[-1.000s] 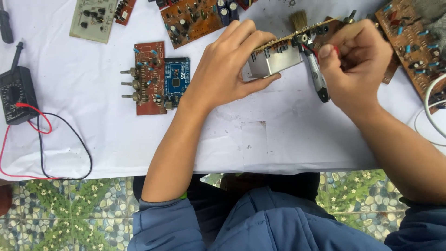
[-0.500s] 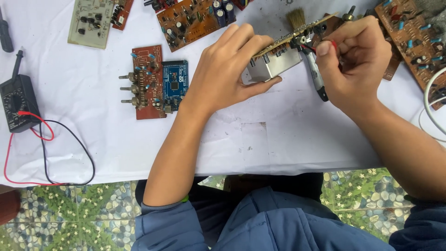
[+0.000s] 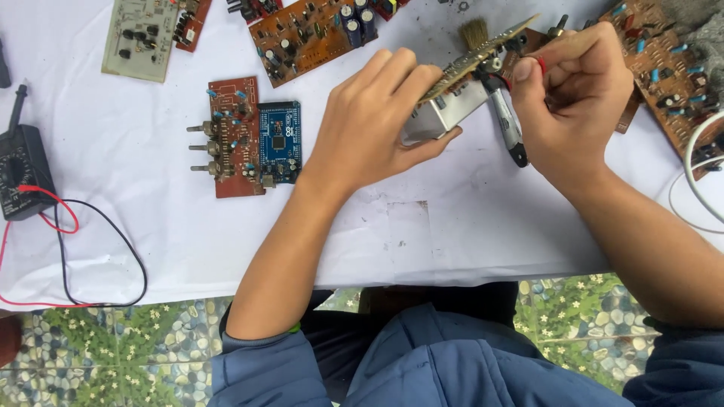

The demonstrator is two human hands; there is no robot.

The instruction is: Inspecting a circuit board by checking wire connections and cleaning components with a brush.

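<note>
My left hand grips a circuit board with a silver metal heat sink, held tilted on edge above the white table cover. Against the board's upper end my right hand pinches a small tool with a red part between thumb and fingers. Under that hand a black-handled tool lies slanted on the table. A small brush pokes out behind the held board.
A red-brown board with knobs and a blue microcontroller board lie left of my left hand. More boards sit at the far edge and the right. A black multimeter with red and black leads is far left. A white cable curves at right.
The view has shifted slightly. My hands keep hold of the board and tool, with only small movement of the right fingers.
</note>
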